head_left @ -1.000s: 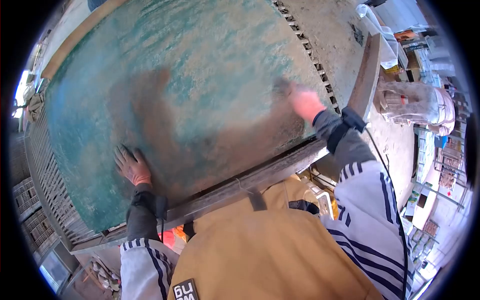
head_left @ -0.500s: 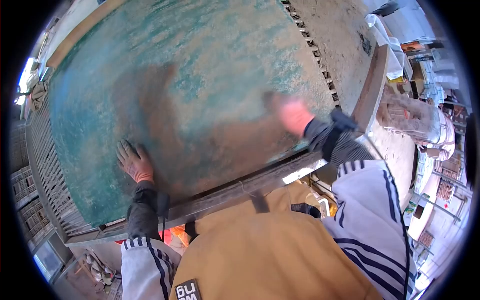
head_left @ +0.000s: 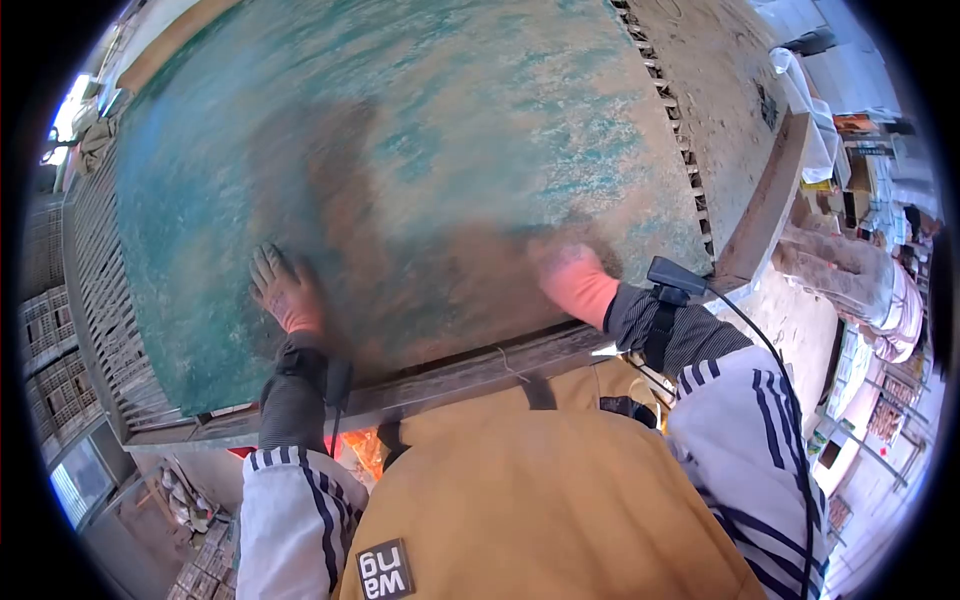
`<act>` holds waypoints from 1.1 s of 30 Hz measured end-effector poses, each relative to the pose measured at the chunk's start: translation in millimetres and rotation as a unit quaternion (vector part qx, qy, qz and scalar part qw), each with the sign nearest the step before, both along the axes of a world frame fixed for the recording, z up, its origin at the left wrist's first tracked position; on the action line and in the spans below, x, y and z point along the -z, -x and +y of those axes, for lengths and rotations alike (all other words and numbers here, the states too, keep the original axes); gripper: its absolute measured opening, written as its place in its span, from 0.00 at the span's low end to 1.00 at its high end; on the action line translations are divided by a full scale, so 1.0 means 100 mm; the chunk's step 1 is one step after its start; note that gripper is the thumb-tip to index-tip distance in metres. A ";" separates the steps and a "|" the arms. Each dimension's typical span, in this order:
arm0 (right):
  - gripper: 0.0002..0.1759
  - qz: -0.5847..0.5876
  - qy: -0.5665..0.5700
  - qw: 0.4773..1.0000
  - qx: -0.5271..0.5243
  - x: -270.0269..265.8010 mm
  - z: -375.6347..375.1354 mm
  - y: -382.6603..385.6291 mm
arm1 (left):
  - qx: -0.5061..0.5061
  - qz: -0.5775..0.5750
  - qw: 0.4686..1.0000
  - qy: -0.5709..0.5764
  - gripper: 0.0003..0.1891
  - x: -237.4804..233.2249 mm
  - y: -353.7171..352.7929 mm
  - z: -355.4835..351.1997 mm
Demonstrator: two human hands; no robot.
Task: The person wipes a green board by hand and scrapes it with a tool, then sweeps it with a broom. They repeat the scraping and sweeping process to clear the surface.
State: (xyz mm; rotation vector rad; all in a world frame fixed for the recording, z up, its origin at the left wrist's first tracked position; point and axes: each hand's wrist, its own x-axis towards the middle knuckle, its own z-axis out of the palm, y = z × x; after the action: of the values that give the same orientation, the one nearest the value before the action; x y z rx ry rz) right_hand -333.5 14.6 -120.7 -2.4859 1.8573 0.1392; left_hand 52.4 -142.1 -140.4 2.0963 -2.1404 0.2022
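Note:
A large green sheet (head_left: pixel 440 60), streaked with brown dust, covers the work surface in front of me. My left hand (head_left: pixel 287 290), in a coral glove with grey, dusty fingers, lies flat on the sheet's near left part with its fingers stretched out. My right hand (head_left: pixel 570 275), also in a coral glove, is low over the near right part of the sheet. Motion smears its fingers, and a dark blur surrounds them; I cannot make out whether it holds anything. Brown haze hangs between the two hands.
A dusty frame edge (head_left: pixel 470 375) runs along my side of the sheet. Slats (head_left: pixel 110 310) show at the left, and a slotted strip (head_left: pixel 672 110) borders the sheet at the right. A cable (head_left: pixel 765 345) runs from my right wrist. A person (head_left: pixel 890 300) is at the far right.
My right hand has moved slightly left and nearer to me over the sheet. The left hand stays flat on it. The whole view has shifted a little.

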 end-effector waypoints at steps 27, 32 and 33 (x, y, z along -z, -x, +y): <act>0.13 -0.102 -0.150 0.978 -0.106 -0.59 -0.29 -0.72 | 0.002 -0.002 1.000 0.013 0.30 -0.03 0.00 0.00; 0.12 -0.045 -0.024 0.996 -0.074 -0.34 -0.38 -0.60 | -0.001 0.010 1.000 0.009 0.31 0.00 0.00 -0.03; 0.09 -0.030 -0.027 0.992 -0.119 -0.28 -0.15 -0.84 | -0.012 0.004 1.000 -0.024 0.30 -0.04 0.01 -0.02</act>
State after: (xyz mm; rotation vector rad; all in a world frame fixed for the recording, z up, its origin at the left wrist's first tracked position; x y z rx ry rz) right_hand -249.9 -0.8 -92.6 -2.6352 1.5097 0.1181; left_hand 51.5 -144.3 -136.6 2.1471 -2.1364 0.1452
